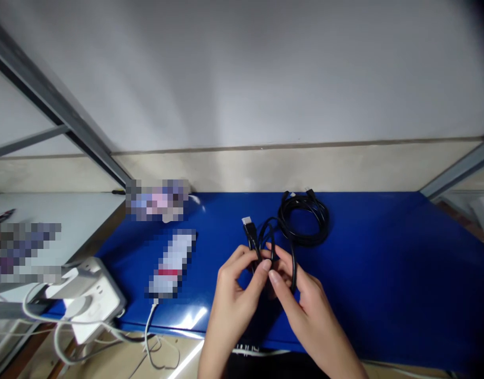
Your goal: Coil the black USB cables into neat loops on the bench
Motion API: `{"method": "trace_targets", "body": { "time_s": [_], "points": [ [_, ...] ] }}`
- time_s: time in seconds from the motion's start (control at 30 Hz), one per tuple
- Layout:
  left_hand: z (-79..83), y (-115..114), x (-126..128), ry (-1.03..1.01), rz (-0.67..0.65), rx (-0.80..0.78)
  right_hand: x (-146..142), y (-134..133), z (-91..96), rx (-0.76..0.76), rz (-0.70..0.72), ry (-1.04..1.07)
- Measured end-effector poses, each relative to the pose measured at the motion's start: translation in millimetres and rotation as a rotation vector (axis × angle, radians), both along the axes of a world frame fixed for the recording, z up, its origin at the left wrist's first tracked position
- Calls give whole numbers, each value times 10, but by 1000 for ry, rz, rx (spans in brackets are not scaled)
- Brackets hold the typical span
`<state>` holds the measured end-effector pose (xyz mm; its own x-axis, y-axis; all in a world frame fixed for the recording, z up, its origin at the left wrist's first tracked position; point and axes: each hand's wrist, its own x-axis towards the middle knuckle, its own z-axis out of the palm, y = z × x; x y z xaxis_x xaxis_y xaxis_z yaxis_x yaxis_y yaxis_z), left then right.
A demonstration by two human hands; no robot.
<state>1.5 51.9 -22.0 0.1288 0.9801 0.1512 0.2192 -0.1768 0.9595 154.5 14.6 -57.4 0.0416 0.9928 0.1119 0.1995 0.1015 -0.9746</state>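
Between my two hands is a black cable (273, 237) with a metal-tipped plug (248, 225) that looks like HDMI, pointing up and away from me. My left hand (242, 287) pinches the cable strands between thumb and fingers. Close beside it, my right hand (299, 295) also has its fingers closed around the cable, the thumb tip near the left thumb. One loop hangs over the right fingers. Just beyond them a round coil of black cable (304, 221) lies on the blue tabletop (384, 252). Whether coil and held strands are one cable, I cannot tell.
Left of my hands lies a blurred phone-like device (174, 266) with a white cord (149, 321). A white power strip (94, 305) with plugs sits at the left edge. Behind is a blurred object (158, 200). Grey metal bars (68, 110) slant up at both sides.
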Motion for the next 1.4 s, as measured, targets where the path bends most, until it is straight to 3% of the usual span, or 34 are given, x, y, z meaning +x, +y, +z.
{"method": "trace_targets", "body": {
  "time_s": [0.13,0.4,0.53,0.67,0.8,1.0,1.1,1.23,1.4],
  "points": [
    [-12,-35,10,-132,45,-72,-16,1,12,141,10,-99],
    [-52,-89,51,-177,-46,-166,-12,39,94,260,-87,-201],
    [-33,-42,65,-293,3,-187,-16,39,129,244,-84,-111],
    [-37,-11,66,-312,105,-159,-52,29,128,134,-210,44],
    [-76,1,111,-306,75,-167,-44,36,156,62,-243,110],
    [-106,11,143,-437,367,-78,25,74,149,37,-477,107],
    [-93,5,122,-409,394,-52,55,81,139,9,-427,72],
    [-90,-20,160,-338,312,0,25,52,116,-6,-273,18],
    [-106,-66,237,-194,288,56,-18,30,124,9,-181,51]
  ]
}}
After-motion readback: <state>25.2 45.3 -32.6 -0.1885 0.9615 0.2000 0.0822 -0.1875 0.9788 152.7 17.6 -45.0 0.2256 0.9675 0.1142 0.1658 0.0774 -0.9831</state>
